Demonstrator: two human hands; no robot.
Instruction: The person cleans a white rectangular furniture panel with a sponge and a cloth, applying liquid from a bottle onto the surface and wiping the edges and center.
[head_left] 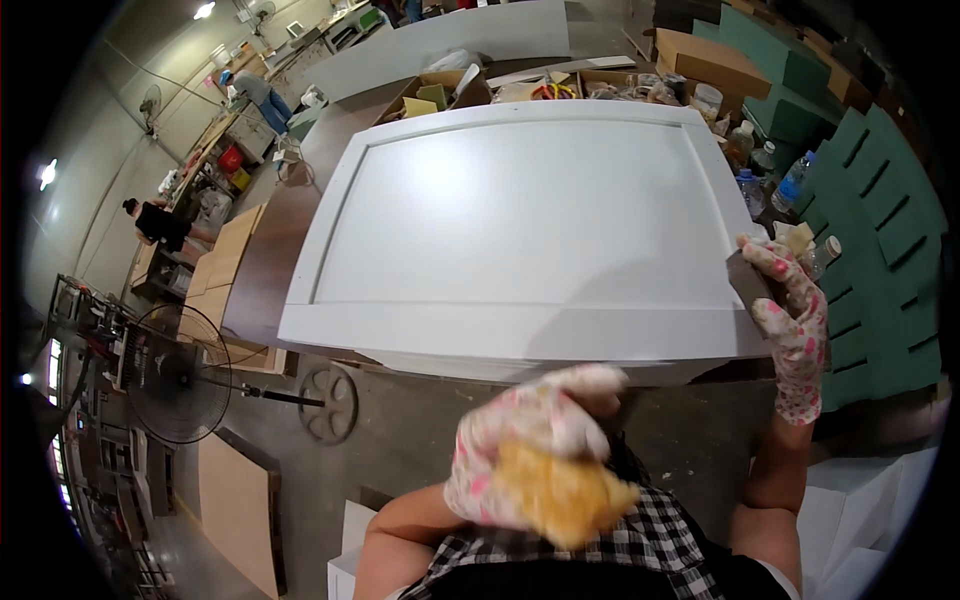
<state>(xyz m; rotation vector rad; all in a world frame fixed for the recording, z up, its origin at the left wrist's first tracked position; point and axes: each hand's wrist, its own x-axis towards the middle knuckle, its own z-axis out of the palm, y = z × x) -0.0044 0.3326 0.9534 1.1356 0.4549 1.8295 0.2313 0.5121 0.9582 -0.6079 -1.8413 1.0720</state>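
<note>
Nearest, the left hand, in a white cotton-like glove with pink flowers, is lifted in front of the checked black-and-white apron; its fingers curl round a crumpled yellow cloth, soft and lumpy, though motion blur hides exactly how tightly they close. The hand and cloth are apart from the white panel beyond them.

The right hand, in a matching glove, is at the panel's near right corner, its fingers partly bent and its thumb set apart from them, with a flat, dull grey-brown block gripped between. The block is at the panel's right edge; whether it presses on it I cannot tell.

The panel lies face up, a smooth, satin-white rectangle with a raised frame around a flat recessed centre that reflects a lamp. To its left shows the brown, slightly glossy desk.

To the right are clear plastic bottles and slotted, matt green sheets. Past the panel's far edge sit open cardboard boxes, and farther off at left, a person in jeans bends over a bench
</note>
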